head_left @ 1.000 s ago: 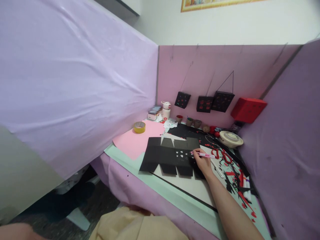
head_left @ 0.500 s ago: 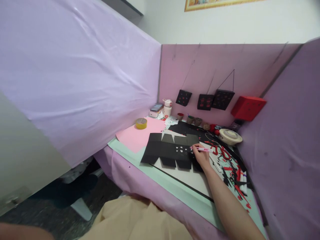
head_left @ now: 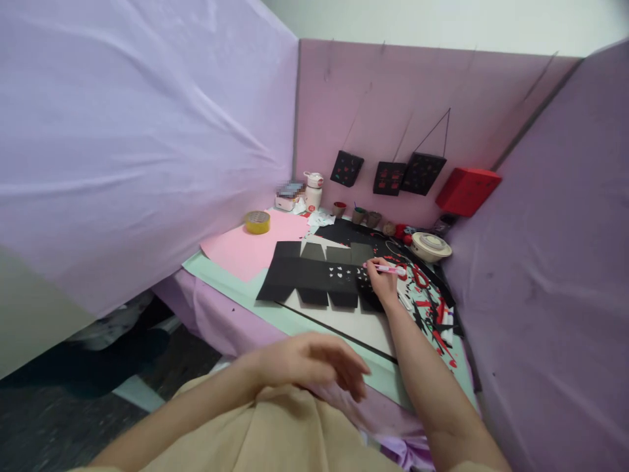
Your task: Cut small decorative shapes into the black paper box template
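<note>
My right hand (head_left: pixel 383 283) is closed around a slim pink-and-white craft knife (head_left: pixel 390 269), its tip toward the black card. Under that hand lies the black card (head_left: pixel 304 269), flat with notched flaps, showing small cut-out hearts and stars through which white shows. Part of its right end is covered by my hand. Beneath the card is a white board (head_left: pixel 354 328). My left hand (head_left: pixel 314 364) is raised above my lap in front of the table edge, fingers loosely bent and apart, nothing in it.
Red-handled scissors (head_left: pixel 420 276), black and red scraps and white tubes (head_left: pixel 447 326) lie at the right. Yellow tape (head_left: pixel 257 222) rests on pink paper (head_left: pixel 230 246). Behind stand a white bottle (head_left: pixel 313 193), small pots and a round lidded container (head_left: pixel 431 246); black boxes hang (head_left: pixel 424 174).
My left hand has come up from the lower left corner to in front of the table. The camera view has tilted down slightly. My right hand stays at the card with the craft knife.
</note>
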Demonstrator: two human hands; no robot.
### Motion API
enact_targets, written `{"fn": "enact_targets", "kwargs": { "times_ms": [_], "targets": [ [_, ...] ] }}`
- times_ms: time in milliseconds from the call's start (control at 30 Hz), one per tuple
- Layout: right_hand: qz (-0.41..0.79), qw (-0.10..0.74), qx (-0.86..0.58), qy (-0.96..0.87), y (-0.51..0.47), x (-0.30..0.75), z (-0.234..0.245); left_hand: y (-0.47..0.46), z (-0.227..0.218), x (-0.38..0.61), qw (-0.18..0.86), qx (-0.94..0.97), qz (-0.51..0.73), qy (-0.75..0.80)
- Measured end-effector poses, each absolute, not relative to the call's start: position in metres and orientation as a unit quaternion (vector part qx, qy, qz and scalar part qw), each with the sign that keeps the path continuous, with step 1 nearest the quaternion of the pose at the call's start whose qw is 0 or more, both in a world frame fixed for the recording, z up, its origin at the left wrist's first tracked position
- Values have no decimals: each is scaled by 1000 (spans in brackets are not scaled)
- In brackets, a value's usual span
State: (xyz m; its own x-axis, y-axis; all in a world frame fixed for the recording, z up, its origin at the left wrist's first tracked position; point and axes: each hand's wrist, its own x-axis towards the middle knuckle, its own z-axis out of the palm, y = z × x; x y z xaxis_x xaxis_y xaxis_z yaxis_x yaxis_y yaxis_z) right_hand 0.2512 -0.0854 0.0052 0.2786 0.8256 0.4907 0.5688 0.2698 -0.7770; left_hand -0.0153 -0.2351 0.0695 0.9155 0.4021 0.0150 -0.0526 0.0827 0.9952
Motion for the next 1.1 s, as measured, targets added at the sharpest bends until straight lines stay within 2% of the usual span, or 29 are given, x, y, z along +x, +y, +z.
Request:
{"fn": "enact_targets", "kwargs": {
  "times_ms": [100,167,300,400,500,567,733,933,1000,1100],
  "targets": [
    [116,548,-602,-570,-85,254,9,-246,38,13,639,765,-69,43],
    [125,557,-604,-556,-85,256,10,-248,26,18,600,789,-129,31],
    [155,585,-608,-514,-83,259,9,-228,41,6,622,763,11,174],
    [179,603,-612,-480,-78,262,4,-207,66,3,537,809,67,231],
    [198,615,-615,-453,-72,265,-1,-190,78,15,402,873,109,252],
    [206,622,-616,-438,-68,268,-4,-180,76,27,338,892,133,267],
    [208,646,-612,-405,-66,269,-8,-133,61,40,285,890,167,314],
    [201,679,-589,-389,-70,267,-5,-39,48,-8,209,838,190,468],
    [209,666,-584,-415,-71,269,-7,-17,43,-29,180,808,198,525],
    [161,591,-625,-485,-69,275,-13,1,33,-57,141,755,216,602]
  ]
}}
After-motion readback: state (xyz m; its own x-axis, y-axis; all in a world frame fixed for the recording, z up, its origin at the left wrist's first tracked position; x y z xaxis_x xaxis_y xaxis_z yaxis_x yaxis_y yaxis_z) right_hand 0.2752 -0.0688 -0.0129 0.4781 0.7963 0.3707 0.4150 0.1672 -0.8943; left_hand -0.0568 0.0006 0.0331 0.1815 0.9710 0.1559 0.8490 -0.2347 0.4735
